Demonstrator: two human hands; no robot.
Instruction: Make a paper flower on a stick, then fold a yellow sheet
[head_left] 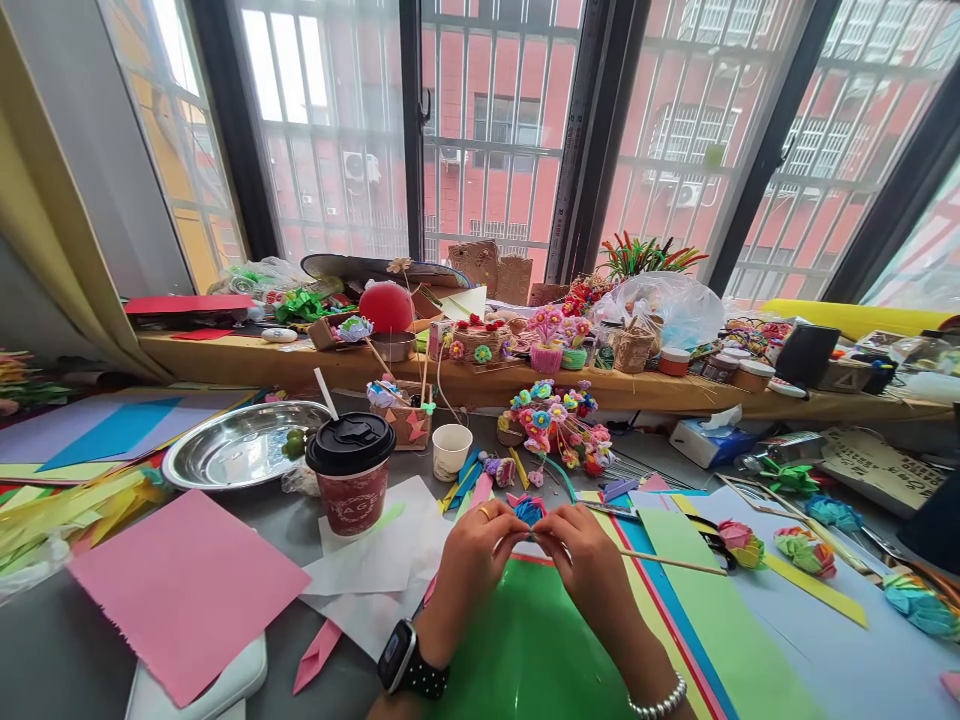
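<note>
A barred window (517, 125) spans the back and probably lights the grey table (45, 650) before it. A glossy green mat (540, 640) lies under the forearms, likely as a working surface, with a pink sheet (191, 595) to the left. The metal tray (217, 450) and drink cup (352, 495) stand beyond the sheet, seemingly kept clear of the arms. Over the mat's far end the left hand (486, 535) and right hand (583, 545) are pinched narrow, fingertips nearly meeting, on the near side of a small blue and pink paper flower (529, 509), apparently to steady it from both sides. A thin stick (675, 562) runs out rightward from beside the right hand. The mat is cut off below, the sheet covers much of a white case (244, 672), the fingers hide the flower's base, and I cannot tell whether the stick joins it.
</note>
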